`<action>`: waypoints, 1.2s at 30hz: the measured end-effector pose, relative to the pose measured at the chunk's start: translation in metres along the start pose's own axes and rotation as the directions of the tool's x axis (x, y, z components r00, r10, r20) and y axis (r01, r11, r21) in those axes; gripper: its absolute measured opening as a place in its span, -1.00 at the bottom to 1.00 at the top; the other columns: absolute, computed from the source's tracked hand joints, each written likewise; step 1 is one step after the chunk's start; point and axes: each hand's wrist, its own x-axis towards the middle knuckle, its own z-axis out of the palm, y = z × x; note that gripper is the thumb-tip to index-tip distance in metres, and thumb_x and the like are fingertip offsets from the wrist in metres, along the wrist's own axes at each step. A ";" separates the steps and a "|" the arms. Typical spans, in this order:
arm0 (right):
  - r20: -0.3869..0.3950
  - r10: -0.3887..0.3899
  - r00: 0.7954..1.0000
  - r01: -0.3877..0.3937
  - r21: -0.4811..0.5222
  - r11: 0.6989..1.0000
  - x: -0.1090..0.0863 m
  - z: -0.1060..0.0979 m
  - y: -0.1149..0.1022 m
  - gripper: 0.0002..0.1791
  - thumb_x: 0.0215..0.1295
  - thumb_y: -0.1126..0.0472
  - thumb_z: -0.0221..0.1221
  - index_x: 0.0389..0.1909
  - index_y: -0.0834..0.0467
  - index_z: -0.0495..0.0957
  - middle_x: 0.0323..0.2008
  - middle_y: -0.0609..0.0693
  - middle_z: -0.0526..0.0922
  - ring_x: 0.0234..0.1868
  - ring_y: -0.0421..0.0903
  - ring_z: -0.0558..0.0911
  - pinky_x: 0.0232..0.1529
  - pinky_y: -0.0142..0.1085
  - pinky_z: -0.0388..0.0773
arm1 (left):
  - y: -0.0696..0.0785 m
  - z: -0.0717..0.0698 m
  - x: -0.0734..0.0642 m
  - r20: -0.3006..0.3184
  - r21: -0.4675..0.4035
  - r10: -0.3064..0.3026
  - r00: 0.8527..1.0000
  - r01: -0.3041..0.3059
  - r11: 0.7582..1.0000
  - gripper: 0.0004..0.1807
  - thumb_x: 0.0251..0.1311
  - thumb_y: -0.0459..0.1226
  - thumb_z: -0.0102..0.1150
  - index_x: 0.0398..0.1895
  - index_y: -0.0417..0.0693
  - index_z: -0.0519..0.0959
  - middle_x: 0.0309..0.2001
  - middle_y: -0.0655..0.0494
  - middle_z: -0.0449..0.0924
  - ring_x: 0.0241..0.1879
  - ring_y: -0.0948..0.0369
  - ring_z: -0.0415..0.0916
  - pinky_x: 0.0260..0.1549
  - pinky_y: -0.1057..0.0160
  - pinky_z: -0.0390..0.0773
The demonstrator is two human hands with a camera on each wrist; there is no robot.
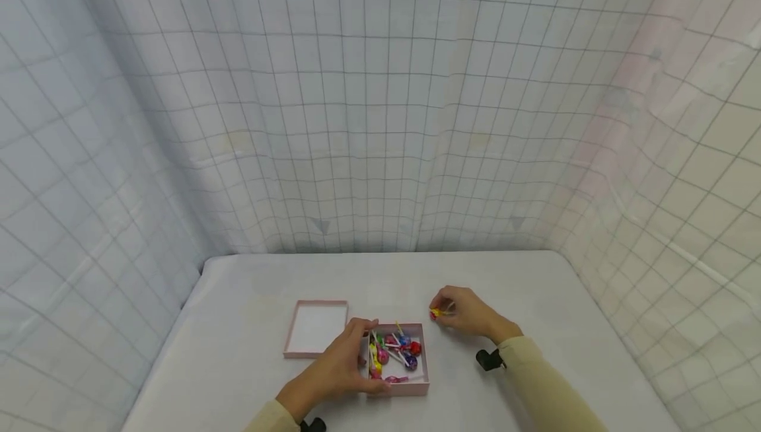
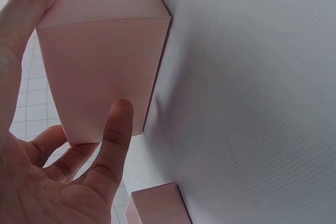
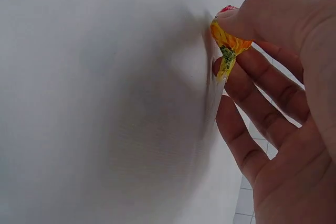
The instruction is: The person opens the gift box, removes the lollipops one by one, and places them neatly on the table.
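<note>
Currently we note the lid (image 1: 315, 327) off, left of our left hand (image 1: 340, 362), which grips the box (image 1: 410, 390); our right hand (image 1: 470, 313) pinches one lollipop (image 3: 230, 40) outside; other lollipops (image 1: 411, 361) lie boxed, left of that pinch.

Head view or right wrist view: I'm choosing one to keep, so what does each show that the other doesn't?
Only the head view: the left hand on the pink box, lollipops inside, and the pink lid.
Only the right wrist view: green speckles on the held lollipop.
Both: the right hand holding that lollipop, and the white table.
</note>
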 end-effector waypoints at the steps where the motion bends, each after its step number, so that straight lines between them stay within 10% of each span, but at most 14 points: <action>1: 0.004 0.006 1.000 -0.006 -0.001 1.000 0.000 0.000 0.001 -0.77 0.48 0.33 0.54 0.05 0.07 0.79 0.02 -0.13 0.84 0.07 -0.20 0.78 0.20 -0.24 0.84 | 0.001 0.001 0.000 0.001 0.002 0.003 1.000 -0.003 1.000 0.36 0.08 0.20 0.87 0.79 -0.15 0.27 0.64 -0.12 0.42 0.55 -0.05 0.52 0.65 -0.34 0.53; 31: 0.060 -0.099 0.993 0.104 -0.090 0.990 -0.007 -0.010 -0.050 -0.59 0.57 0.25 0.50 0.35 0.14 0.76 0.22 0.09 0.81 0.26 0.10 0.74 0.39 0.17 0.80 | 0.003 0.000 -0.001 -0.005 -0.017 -0.016 1.000 0.016 1.000 0.35 0.09 0.17 0.88 0.80 -0.10 0.25 0.69 -0.15 0.38 0.49 -0.01 0.52 0.63 -0.31 0.57; 36: 0.103 -0.161 0.982 0.172 -0.119 0.978 -0.003 -0.009 -0.076 -0.60 0.61 0.24 0.47 0.38 0.11 0.76 0.26 0.08 0.80 0.26 0.09 0.75 0.33 0.09 0.84 | 0.002 -0.001 -0.001 0.003 -0.011 -0.014 1.000 0.014 1.000 0.34 0.11 0.14 0.88 0.81 -0.10 0.25 0.66 -0.14 0.40 0.31 0.10 0.53 0.37 0.01 0.74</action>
